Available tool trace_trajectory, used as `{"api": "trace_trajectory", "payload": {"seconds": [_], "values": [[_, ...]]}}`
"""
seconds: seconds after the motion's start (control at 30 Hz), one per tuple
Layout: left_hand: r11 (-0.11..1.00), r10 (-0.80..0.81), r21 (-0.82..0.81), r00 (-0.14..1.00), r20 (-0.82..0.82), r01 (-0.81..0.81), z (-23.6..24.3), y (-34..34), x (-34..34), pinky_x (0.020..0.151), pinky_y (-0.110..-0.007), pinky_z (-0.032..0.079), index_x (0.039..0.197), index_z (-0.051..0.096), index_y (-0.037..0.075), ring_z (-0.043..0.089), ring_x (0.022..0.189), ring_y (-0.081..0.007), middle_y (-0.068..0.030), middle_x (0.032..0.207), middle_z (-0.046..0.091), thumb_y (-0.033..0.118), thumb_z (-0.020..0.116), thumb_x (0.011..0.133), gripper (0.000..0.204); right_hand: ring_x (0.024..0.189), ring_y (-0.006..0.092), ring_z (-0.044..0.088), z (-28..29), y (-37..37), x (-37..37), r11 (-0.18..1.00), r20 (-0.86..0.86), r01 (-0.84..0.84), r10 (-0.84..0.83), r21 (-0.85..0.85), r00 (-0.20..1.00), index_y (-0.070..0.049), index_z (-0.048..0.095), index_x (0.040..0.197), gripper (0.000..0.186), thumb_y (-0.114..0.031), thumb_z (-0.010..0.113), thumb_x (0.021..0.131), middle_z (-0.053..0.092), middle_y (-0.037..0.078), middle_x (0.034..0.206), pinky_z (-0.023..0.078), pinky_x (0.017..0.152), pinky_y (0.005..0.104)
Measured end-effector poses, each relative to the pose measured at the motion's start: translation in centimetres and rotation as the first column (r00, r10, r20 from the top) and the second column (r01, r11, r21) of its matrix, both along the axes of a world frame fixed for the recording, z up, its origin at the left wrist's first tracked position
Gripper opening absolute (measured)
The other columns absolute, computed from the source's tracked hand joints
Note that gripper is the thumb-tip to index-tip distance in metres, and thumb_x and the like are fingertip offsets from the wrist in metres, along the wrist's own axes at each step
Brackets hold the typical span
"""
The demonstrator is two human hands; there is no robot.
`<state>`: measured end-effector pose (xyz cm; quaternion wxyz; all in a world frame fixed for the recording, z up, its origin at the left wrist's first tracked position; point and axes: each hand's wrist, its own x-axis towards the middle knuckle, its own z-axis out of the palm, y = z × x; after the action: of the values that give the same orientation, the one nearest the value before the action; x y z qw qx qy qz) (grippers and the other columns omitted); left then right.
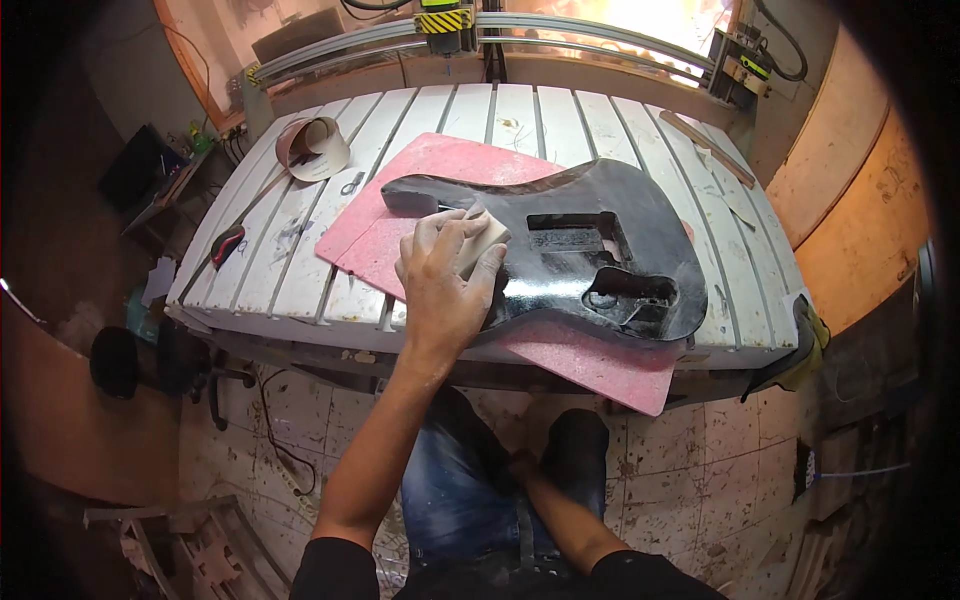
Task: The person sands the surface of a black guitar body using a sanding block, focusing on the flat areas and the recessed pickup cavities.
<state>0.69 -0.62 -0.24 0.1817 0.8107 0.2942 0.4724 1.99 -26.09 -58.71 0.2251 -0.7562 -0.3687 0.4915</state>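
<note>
A black electric guitar body [560,200] lies flat on a pink board [360,235], its cut-out cavities facing up. My left hand [445,265] is closed around a pale sanding block [486,242] and presses it on the left part of the body, near the neck end. Dull, dusty areas and a glossy patch show on the black surface. My right hand [520,468] is down at my lap between my thighs, away from the table; its fingers are in shadow and cannot be made out.
The slotted white table [270,270] carries a roll of sandpaper [330,155], a tool with a red and black handle [228,245] and a wooden strip [705,148]. A machine gantry rail [580,28] spans the back. A cloth [805,345] hangs at the right corner.
</note>
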Motion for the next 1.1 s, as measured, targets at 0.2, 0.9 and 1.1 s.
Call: {"api": "trace_trajectory", "payload": {"seconds": [0.2,0.9,1.1], "values": [[1.000,0.011,0.019,1.000,-0.019,-0.011,-0.6,0.4,-0.8,0.107,-0.050,0.041,0.119,0.072,0.010,0.056,0.122,-0.0347,-0.0113,0.131,0.065,0.019,0.080,0.090,0.031,0.086,0.0305,0.075,1.4,0.5,0.1,0.989,-0.167,-0.132,0.142,0.068,0.976,0.000,0.080,0.096,0.034,-0.031,0.079,0.083,0.078,0.022,0.101,0.058,0.079,0.0421],[0.998,0.031,0.067,0.961,-0.275,-0.013,0.4,2.0,-0.1,0.094,-0.053,0.046,0.118,0.073,0.013,0.059,0.111,-0.0364,-0.0096,0.125,0.065,0.029,0.077,0.093,0.030,0.096,0.0181,0.069,26.2,2.0,4.9,0.996,-0.004,-0.083,0.083,-0.034,0.997,-0.005,0.073,0.123,0.030,-0.027,0.066,0.104,0.075,0.008,0.111,0.056,0.089,0.0359],[0.960,-0.269,-0.031,0.888,-0.373,0.278,1.1,0.1,-0.5,0.098,-0.048,0.045,0.106,0.075,0.011,0.058,0.115,-0.0349,-0.0117,0.127,0.068,0.035,0.076,0.095,0.027,0.112,0.0274,0.071,54.9,-2.0,11.4,0.692,-0.047,-0.338,0.474,0.638,0.879,-0.002,0.069,0.133,0.040,-0.027,0.071,0.102,0.072,0.017,0.125,0.055,0.097,0.0370]]}}
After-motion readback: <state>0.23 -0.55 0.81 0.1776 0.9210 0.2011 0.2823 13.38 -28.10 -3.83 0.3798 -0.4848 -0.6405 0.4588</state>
